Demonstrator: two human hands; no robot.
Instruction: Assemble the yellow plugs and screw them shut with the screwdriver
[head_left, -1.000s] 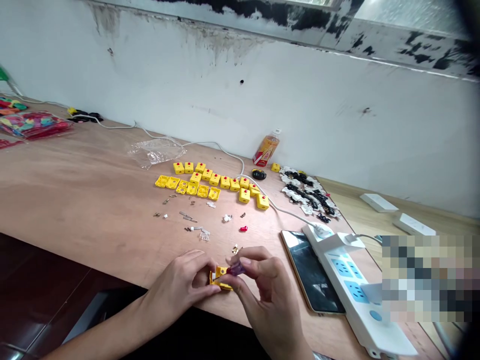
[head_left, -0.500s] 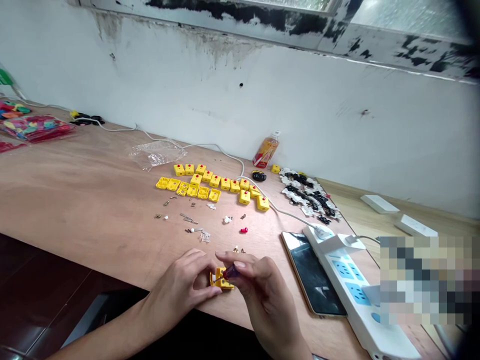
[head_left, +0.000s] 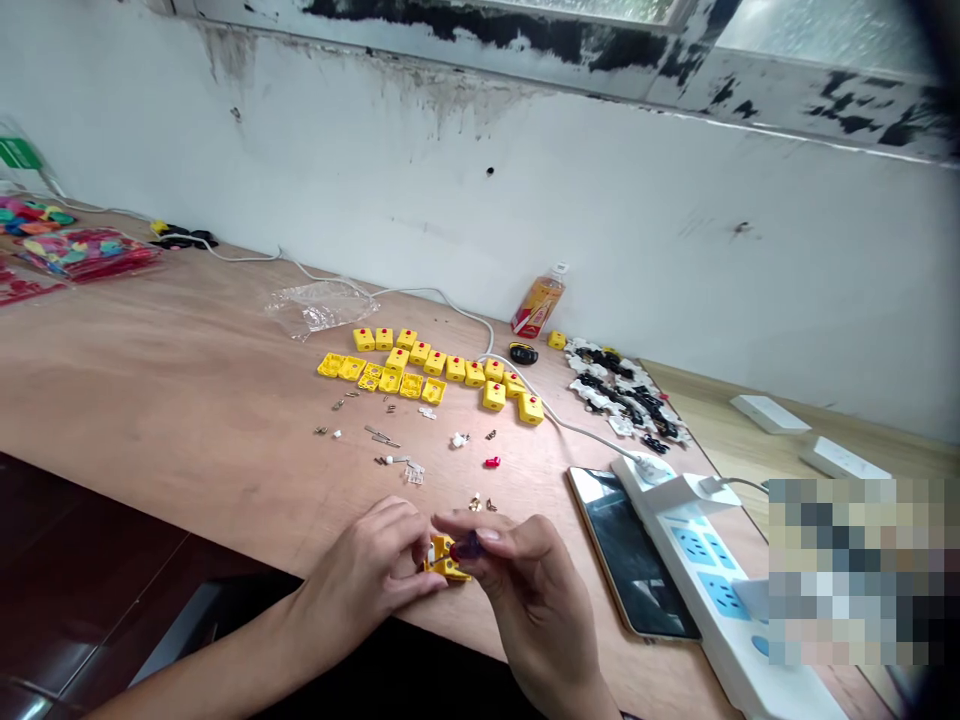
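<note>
At the table's front edge, my left hand (head_left: pixel 382 560) pinches a small yellow plastic housing (head_left: pixel 450 570) between thumb and fingers. The housing lies open, with a white part inside it. My right hand (head_left: pixel 532 590) grips a screwdriver (head_left: pixel 469 547) by its dark purple and red handle, its tip pointing into the housing. Fingers hide much of both. Beyond my hands lie small metal pieces (head_left: pixel 475 503), a red piece (head_left: pixel 492 462), a white part (head_left: pixel 459 440) and clear plastic pieces (head_left: pixel 414 473). Farther back stand several yellow boxes with red buttons (head_left: pixel 493 396) beside open yellow shells (head_left: pixel 411 386).
To my right lie a phone (head_left: pixel 630 555) and a white power strip (head_left: pixel 712 570) with plugs and a cable. Black and white parts (head_left: pixel 626 395) are piled at the back right, near a drink bottle (head_left: pixel 538 303). Clear plastic wrap (head_left: pixel 322 305) and colourful bags (head_left: pixel 90 252) lie left.
The view has shifted slightly. My left hand stays on the yellow housing, and my right hand still holds the screwdriver at it, with only slight movement.
</note>
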